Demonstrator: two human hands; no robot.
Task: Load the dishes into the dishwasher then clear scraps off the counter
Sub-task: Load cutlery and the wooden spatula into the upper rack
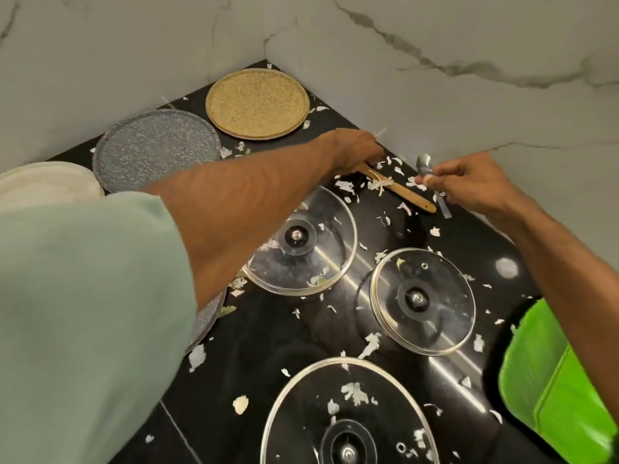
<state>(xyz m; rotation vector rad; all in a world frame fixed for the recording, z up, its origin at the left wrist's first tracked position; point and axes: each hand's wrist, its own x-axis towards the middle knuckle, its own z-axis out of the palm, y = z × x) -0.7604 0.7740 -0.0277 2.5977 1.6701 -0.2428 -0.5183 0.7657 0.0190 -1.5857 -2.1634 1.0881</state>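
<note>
My left hand [355,149] reaches across the black counter [402,329] and grips the head end of a wooden spatula [407,195], whose handle lies on the counter among scraps. My right hand [475,184] pinches a metal spoon [424,164] with its bowl pointing up, just above the counter by the wall. Three glass lids lie flat: one in the middle [301,242], one to the right [422,298], one at the front [348,416]. A tan plate [257,103], a speckled grey plate [157,149] and a white plate [47,184] sit along the back left. White and pale green scraps [368,344] are strewn everywhere.
Marble walls [435,78] close the counter in at the back and right, meeting at a corner. A bright green plastic object [556,380] sits at the lower right edge. Part of another speckled plate [209,321] shows under my left arm.
</note>
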